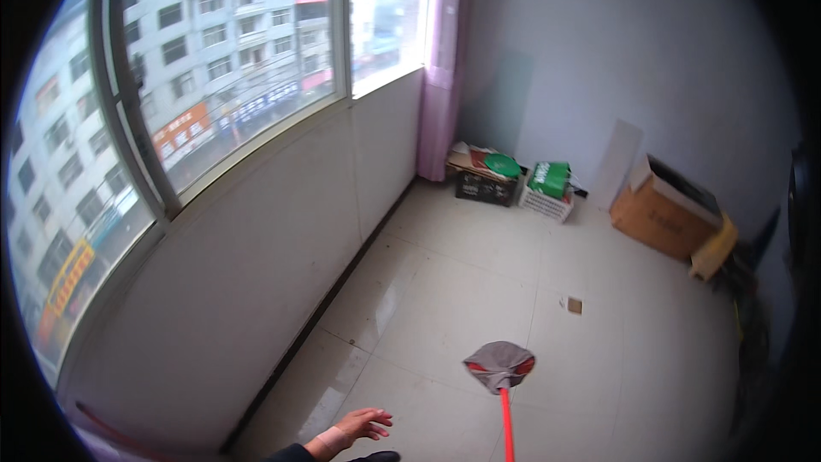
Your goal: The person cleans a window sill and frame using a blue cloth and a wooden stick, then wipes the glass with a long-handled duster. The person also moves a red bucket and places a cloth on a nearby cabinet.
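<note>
My left hand (359,427) is at the bottom of the view, above the tiled floor. It holds nothing, its fingers are loosely bent and apart, and a pale band circles the wrist. To its right, the red pole (507,423) of a mop or broom runs out of the bottom edge. Grey cloth (501,359) covers the tool's head, with red parts showing at both sides. Whether this head touches the floor, I cannot tell. My right hand is out of view. The tip of a dark shoe (383,457) shows below my left hand.
Along the far wall stand a black crate (486,189), a white basket (545,203) with a green bag (550,178), and an open cardboard box (664,215). A small brown square (575,306) lies on the floor (462,282). A windowed wall (308,205) runs along the left.
</note>
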Available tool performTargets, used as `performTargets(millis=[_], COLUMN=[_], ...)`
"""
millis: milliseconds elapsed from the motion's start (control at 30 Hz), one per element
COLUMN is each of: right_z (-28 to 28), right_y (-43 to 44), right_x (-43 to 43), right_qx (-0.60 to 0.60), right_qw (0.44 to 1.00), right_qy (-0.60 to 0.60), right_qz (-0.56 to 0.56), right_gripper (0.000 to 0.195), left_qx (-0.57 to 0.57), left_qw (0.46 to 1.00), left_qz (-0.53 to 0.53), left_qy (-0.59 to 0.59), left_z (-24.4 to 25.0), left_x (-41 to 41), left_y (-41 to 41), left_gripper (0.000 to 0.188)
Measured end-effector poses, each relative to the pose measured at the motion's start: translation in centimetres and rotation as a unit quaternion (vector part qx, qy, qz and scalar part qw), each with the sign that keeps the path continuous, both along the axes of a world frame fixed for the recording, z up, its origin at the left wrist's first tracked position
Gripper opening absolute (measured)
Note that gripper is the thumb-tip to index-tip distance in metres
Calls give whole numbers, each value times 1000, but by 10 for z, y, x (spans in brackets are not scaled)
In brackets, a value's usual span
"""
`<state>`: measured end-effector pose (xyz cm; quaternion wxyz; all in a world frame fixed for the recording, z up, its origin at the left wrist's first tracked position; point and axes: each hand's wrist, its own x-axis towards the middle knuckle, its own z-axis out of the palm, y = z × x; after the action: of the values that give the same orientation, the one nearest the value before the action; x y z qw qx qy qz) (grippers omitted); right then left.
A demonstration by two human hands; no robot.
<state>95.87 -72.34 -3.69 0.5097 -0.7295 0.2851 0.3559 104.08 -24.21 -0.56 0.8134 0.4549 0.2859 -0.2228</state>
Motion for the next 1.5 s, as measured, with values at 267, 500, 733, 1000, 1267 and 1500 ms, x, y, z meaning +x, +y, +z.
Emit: performTargets(millis=[267,500,733,1000,1267,1500], right_z=[18,126,106,45,21,-21], right_y=[41,57,57,122,294,463], right_x=[126,202,246,258,144,33], right_qx=[137,83,82,163,247,266], right_qw=[966,922,674,749,660,543], right_qy=[-89,-176,-524,-111,-30,-67], right_qz=[200,336,515,633,709,794], right_gripper=[22,44,51,47,36,32], left_qx=[25,77,-12,48,163,248], left_qw=[991,979,850,755,589,497], left_qz=[127,154,465,605,744,793], left_qy=[-12,-108,-247,-248,-270,-250], left_z=[-17,-26,73,104,144,149], left_x=[-20,94,105,-22,-205,-352], left_y=[-28,-88,-32,-19,35,118], left_gripper=[31,94,65,36,19,12])
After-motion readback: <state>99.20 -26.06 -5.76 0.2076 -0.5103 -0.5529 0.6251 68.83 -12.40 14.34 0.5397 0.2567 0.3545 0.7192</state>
